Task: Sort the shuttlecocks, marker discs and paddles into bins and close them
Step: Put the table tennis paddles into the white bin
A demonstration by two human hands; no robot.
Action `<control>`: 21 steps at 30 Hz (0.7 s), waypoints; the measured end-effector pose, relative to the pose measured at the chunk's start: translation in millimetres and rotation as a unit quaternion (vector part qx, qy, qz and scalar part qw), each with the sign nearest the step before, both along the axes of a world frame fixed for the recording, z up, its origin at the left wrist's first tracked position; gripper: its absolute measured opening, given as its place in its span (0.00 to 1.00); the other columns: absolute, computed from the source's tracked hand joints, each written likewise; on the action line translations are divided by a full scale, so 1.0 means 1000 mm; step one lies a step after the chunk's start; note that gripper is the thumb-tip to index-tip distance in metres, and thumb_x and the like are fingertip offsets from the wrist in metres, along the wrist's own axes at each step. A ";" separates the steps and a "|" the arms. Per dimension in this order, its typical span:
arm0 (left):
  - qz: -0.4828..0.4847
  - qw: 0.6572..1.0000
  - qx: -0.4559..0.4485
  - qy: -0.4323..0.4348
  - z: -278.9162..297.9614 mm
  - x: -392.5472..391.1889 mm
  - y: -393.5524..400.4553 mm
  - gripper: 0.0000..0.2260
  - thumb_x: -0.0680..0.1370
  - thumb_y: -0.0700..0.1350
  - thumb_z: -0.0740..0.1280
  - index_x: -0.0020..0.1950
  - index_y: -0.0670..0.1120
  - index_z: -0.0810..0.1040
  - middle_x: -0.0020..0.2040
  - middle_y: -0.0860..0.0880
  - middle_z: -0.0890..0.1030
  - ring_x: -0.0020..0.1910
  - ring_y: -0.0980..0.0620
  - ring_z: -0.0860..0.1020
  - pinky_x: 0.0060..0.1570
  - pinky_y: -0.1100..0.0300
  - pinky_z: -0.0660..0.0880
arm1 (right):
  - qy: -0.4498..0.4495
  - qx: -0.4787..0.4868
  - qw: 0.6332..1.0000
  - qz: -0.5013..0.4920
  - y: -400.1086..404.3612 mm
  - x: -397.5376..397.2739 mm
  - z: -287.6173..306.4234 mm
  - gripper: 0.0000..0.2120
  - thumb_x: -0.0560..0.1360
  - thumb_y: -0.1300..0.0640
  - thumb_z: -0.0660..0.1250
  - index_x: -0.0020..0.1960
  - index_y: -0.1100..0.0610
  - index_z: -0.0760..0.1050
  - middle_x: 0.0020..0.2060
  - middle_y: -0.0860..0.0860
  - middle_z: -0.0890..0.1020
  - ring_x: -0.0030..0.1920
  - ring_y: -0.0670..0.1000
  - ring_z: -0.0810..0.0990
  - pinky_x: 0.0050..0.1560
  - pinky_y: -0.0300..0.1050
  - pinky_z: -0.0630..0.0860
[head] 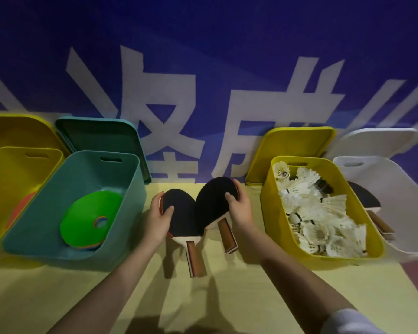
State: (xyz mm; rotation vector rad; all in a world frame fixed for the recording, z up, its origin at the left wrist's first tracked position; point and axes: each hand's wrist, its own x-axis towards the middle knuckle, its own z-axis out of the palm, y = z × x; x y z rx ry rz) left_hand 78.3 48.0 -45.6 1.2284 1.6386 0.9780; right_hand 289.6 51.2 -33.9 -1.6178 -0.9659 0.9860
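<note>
Your left hand (160, 214) and right hand (239, 208) each grip one paddle, handles pointing toward you. The white bin (396, 189) with paddles lies to your right, nearer the right hand.

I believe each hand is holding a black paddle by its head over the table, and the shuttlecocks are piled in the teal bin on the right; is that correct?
Not quite: the shuttlecocks are piled in a yellow bin on the right, as the head view shows. The teal bin is on the left and holds marker discs. The rest stands: the left hand and right hand each hold a black paddle by its head.
</note>
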 end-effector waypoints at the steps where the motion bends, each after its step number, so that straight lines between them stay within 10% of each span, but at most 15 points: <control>1: 0.021 0.999 0.016 -0.032 0.009 0.001 -0.002 0.21 0.80 0.41 0.63 0.72 0.48 0.64 0.66 0.45 0.73 0.61 0.48 0.74 0.54 0.57 0.73 | 0.011 0.031 0.999 0.000 -0.007 0.005 0.013 0.23 0.80 0.58 0.62 0.73 0.48 0.64 0.67 0.47 0.73 0.68 0.49 0.69 0.64 0.43 0.71; 5: 0.058 0.991 0.050 -0.112 0.044 0.018 -0.009 0.19 0.80 0.40 0.62 0.71 0.48 0.66 0.60 0.49 0.74 0.56 0.50 0.74 0.45 0.64 0.72 | -0.064 0.146 0.987 -0.011 -0.038 0.031 0.055 0.22 0.81 0.57 0.61 0.74 0.49 0.63 0.66 0.41 0.70 0.65 0.39 0.68 0.57 0.23 0.66; 11: 0.026 0.975 0.041 -0.215 0.080 0.086 -0.021 0.17 0.80 0.42 0.63 0.68 0.52 0.68 0.61 0.48 0.75 0.56 0.50 0.76 0.54 0.54 0.77 | -0.025 0.157 0.980 -0.116 -0.057 0.097 0.075 0.21 0.80 0.57 0.61 0.72 0.50 0.66 0.68 0.48 0.72 0.67 0.47 0.71 0.67 0.48 0.70; 21: 0.023 0.957 0.057 -0.284 0.104 0.252 -0.042 0.19 0.80 0.39 0.64 0.70 0.49 0.68 0.68 0.46 0.73 0.64 0.46 0.74 0.63 0.46 0.73 | 0.056 0.171 0.945 -0.273 -0.085 0.301 0.092 0.19 0.80 0.58 0.60 0.70 0.52 0.69 0.62 0.48 0.75 0.61 0.47 0.74 0.58 0.35 0.73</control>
